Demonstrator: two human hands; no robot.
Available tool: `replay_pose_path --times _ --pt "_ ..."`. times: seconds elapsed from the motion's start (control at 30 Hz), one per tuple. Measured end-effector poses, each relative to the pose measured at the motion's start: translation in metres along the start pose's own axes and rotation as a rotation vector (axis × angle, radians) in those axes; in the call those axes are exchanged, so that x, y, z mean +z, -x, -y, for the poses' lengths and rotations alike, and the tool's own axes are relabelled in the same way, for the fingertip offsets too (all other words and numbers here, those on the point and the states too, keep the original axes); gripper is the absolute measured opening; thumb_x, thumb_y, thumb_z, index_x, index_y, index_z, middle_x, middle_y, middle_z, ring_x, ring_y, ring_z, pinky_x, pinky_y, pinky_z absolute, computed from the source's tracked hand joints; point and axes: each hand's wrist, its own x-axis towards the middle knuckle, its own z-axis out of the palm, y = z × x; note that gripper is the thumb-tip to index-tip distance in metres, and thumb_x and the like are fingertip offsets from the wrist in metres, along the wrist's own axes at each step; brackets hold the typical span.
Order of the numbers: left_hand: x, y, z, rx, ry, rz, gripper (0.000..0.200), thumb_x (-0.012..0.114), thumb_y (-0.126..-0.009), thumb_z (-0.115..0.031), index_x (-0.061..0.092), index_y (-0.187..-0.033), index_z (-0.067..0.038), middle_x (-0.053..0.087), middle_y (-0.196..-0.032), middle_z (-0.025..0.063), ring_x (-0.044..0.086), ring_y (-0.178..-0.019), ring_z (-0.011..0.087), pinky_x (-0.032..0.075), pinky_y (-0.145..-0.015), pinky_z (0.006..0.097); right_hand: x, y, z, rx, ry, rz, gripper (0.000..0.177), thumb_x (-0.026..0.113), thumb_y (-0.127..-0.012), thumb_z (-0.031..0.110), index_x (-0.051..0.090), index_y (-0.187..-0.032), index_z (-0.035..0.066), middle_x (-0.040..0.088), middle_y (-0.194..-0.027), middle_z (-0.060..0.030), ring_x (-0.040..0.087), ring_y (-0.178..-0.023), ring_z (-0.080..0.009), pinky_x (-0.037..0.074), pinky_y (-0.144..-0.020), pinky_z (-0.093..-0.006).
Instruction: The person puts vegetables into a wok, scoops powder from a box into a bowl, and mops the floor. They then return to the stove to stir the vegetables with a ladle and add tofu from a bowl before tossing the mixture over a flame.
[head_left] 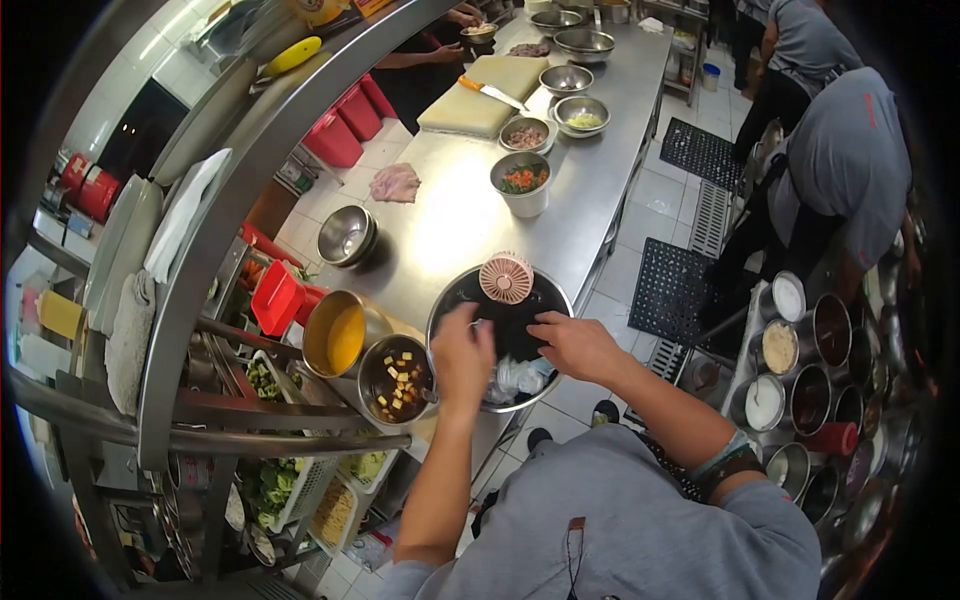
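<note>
A large metal bowl [566,300] with a dark inside stands at the table's near end, in front of my body. My left hand [463,350] is over its left side, the fingers bent downward and smeared by motion. From the right, my right hand [578,345] reaches over the rim, fingers pointing inward and slightly apart, holding nothing visible. A small pink fan [507,278] with a round grille sits at the bowl's far side. Crumpled whitish, see-through plastic [520,378] lies at the near side, below my hands.
Left of the bowl are a pot of orange liquid [346,338] and a pan with yellow cubes [398,380]. Stacked steel bowls [347,236], raw meat [395,183], a chopped-vegetable container [521,182] and a knife [492,93] on a cutting board [455,105] lie farther off. A co-worker [840,170] bends at right.
</note>
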Motion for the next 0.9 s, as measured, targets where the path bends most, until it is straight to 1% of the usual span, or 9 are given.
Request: replay_pose_path --times 0.03,0.1,0.13,0.2,0.23,0.33,0.57,0.77,0.9 --pt "-0.005 -0.005 0.009 0.004 0.001 0.007 0.029 0.063 -0.081 -0.019 0.06 -0.105 -0.003 0.063 -0.092 0.0151 0.061 -0.083 0.0319 0.046 -0.076 0.0424 -0.002 0.003 0.0 0.012 -0.06 -0.039 0.029 0.06 -0.08 0.016 0.062 -0.108 0.008 0.057 -0.116 -0.0102 0.063 -0.092 -0.029 0.052 -0.076 -0.0405" --pt "-0.003 -0.01 0.031 -0.272 0.004 -0.109 0.029 0.061 -0.082 -0.018 0.059 -0.104 0.0 0.063 -0.092 0.0191 0.061 -0.082 0.0361 0.048 -0.074 0.0434 0.001 0.011 0.002 0.027 -0.119 -0.059 0.032 0.059 -0.081 0.016 0.06 -0.112 0.008 0.055 -0.121 -0.0106 0.062 -0.095 -0.0296 0.051 -0.078 -0.041" --pt "0.002 -0.01 0.04 -0.279 0.006 -0.113 0.029 0.061 -0.082 -0.018 0.059 -0.104 0.0 0.063 -0.092 0.0191 0.061 -0.082 0.0361 0.048 -0.074 0.0434 0.001 0.01 0.004 0.031 -0.107 -0.038 0.033 0.059 -0.081 0.016 0.06 -0.112 0.008 0.055 -0.121 -0.0104 0.062 -0.095 -0.0294 0.051 -0.078 -0.041" --pt "0.009 -0.018 0.056 -0.222 -0.099 0.19 0.025 0.056 -0.086 -0.016 0.058 -0.103 0.002 0.062 -0.092 0.0223 0.06 -0.084 0.0384 0.047 -0.076 0.0433 0.001 0.006 0.005 0.026 -0.089 -0.027 0.033 0.059 -0.081 0.016 0.06 -0.113 0.008 0.055 -0.121 -0.0102 0.061 -0.096 -0.0292 0.051 -0.078 -0.041" --pt "0.006 -0.023 0.052 -0.219 -0.098 0.188 0.025 0.056 -0.086 -0.016 0.058 -0.103 0.002 0.062 -0.092 0.0223 0.06 -0.084 0.0384 0.047 -0.076 0.0433 0.005 0.006 0.003 0.022 -0.063 -0.012 0.033 0.059 -0.081 0.016 0.059 -0.113 0.008 0.055 -0.121 -0.0102 0.062 -0.096 -0.0292 0.051 -0.077 -0.0409" --pt "-0.006 -0.035 0.038 -0.099 -0.182 -0.177 0.022 0.049 -0.088 -0.012 0.058 -0.102 0.002 0.062 -0.09 0.0231 0.059 -0.084 0.0398 0.046 -0.075 0.0442 0.007 0.007 0.002 0.026 -0.025 -0.004 0.031 0.059 -0.081 0.015 0.06 -0.11 0.007 0.056 -0.119 -0.0099 0.062 -0.094 -0.029 0.052 -0.075 -0.0408" --pt "-0.047 -0.064 0.025 -0.036 -0.163 -0.258 0.022 0.049 -0.088 -0.012 0.06 -0.099 0.003 0.064 -0.085 0.022 0.063 -0.079 0.0353 0.048 -0.07 0.0395 0.006 0.005 0.006 0.039 0.032 0.046 0.023 0.058 -0.081 0.016 0.061 -0.102 0.007 0.058 -0.106 -0.008 0.063 -0.09 -0.0278 0.052 -0.072 -0.0413" --pt "-0.046 -0.066 0.002 0.061 -0.13 -0.254 0.022 0.049 -0.086 -0.01 0.06 -0.1 0.004 0.063 -0.086 0.0211 0.059 -0.08 0.0385 0.046 -0.073 0.0435 0.008 0.006 0.005 0.038 0.029 0.038 0.025 0.058 -0.082 0.017 0.062 -0.105 0.008 0.057 -0.114 -0.0085 0.063 -0.092 -0.0276 0.052 -0.075 -0.0402" --pt "0.003 -0.046 0.007 0.083 -0.174 0.232 0.018 0.05 -0.085 -0.011 0.06 -0.092 0.003 0.063 -0.089 0.0226 0.061 -0.085 0.0391 0.048 -0.076 0.0457 0.009 0.004 0.004 0.045 0.038 0.054 0.026 0.059 -0.082 0.018 0.062 -0.106 0.008 0.056 -0.118 -0.0089 0.062 -0.093 -0.0278 0.052 -0.077 -0.0394"
